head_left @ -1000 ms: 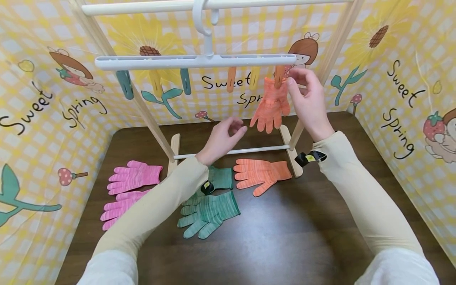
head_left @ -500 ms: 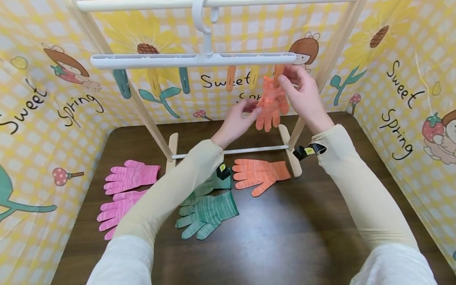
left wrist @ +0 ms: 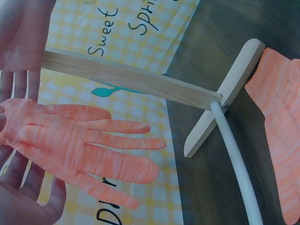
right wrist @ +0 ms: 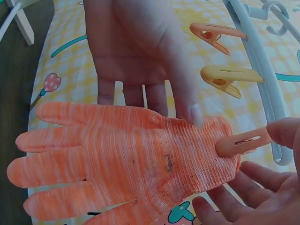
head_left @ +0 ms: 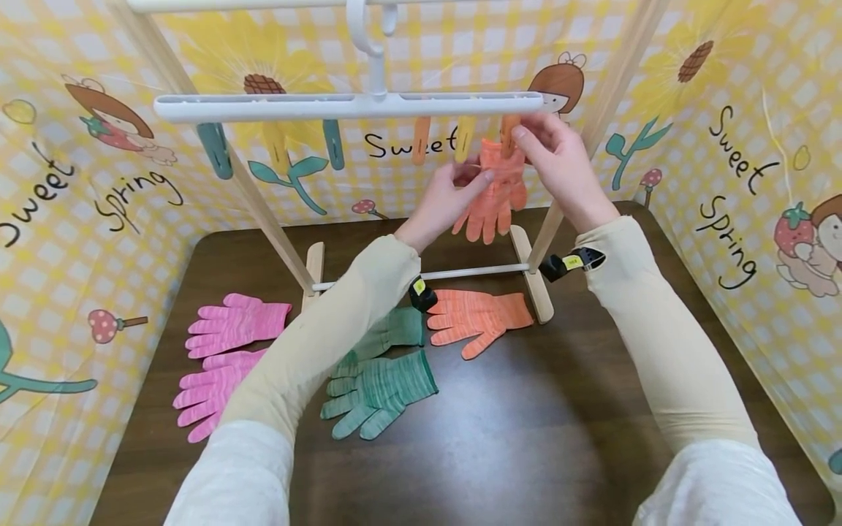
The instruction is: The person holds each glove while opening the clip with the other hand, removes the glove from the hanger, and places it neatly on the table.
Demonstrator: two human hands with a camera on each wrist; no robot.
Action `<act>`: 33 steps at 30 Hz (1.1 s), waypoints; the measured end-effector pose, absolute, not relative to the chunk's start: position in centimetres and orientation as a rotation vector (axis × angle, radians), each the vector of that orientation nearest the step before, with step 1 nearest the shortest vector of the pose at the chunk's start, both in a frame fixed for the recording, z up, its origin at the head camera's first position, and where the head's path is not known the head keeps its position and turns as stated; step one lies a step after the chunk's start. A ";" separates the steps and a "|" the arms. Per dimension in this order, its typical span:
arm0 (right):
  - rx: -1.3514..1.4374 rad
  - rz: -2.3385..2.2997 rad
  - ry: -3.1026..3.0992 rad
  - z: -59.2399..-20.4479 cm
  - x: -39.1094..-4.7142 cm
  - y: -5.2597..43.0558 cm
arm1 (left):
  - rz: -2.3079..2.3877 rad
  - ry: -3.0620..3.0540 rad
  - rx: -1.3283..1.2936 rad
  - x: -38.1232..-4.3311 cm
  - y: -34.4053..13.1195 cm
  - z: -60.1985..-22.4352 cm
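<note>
An orange knitted glove [head_left: 495,191] hangs fingers down, its cuff caught in an orange clothespin [head_left: 509,136] at the hanger's right end. My right hand [head_left: 559,161] holds that clothespin, with the thumb on its upper end in the right wrist view and the other fingers behind it. My left hand [head_left: 441,201] has its thumb at the cuff's edge and its fingers behind the glove, lightly pinching it. A second orange glove [head_left: 483,321] lies on the table below. Green gloves [head_left: 381,394] and pink gloves [head_left: 237,321] lie to its left.
The white hanger [head_left: 283,107] hangs from a wooden rack [head_left: 263,212] with a low white bar [head_left: 473,272]. Several more clips hang from it, including a yellow clothespin [head_left: 464,139] and a green clothespin [head_left: 215,150]. Patterned cloth [head_left: 743,146] surrounds the dark table [head_left: 513,438].
My left hand has risen to the right and reached the hanging glove's side. The right thumb has closed in on the clothespin. The hanging glove has shifted slightly.
</note>
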State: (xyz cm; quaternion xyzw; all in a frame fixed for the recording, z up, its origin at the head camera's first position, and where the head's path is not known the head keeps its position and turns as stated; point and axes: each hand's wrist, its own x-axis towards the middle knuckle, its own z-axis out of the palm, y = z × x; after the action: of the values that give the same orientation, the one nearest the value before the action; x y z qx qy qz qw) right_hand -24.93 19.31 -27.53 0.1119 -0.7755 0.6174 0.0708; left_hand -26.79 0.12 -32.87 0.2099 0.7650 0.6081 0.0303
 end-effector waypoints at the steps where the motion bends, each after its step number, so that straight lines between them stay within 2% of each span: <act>1: 0.343 1.865 -2.326 -27.5 -24.9 19.2 | 1.872 2.358 0.640 -26.7 0.1 -32.7; 9: 0.411 1.929 -2.235 -27.7 -25.0 18.7 | 1.953 2.279 0.609 -26.2 0.5 -32.6; 21: 0.355 2.198 -1.960 -28.1 -24.7 18.5 | 1.930 2.324 0.605 -25.8 0.6 -32.7; 33: 0.320 2.220 -1.901 -28.1 -24.7 18.2 | 1.930 2.320 0.652 -25.5 0.4 -33.1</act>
State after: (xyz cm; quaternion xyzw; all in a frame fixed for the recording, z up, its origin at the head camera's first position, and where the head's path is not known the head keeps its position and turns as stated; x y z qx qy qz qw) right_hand -24.71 18.20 -28.06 0.1084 -0.6434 0.7511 0.1004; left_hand -25.49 0.40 -33.14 0.2111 0.7513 0.6248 0.0270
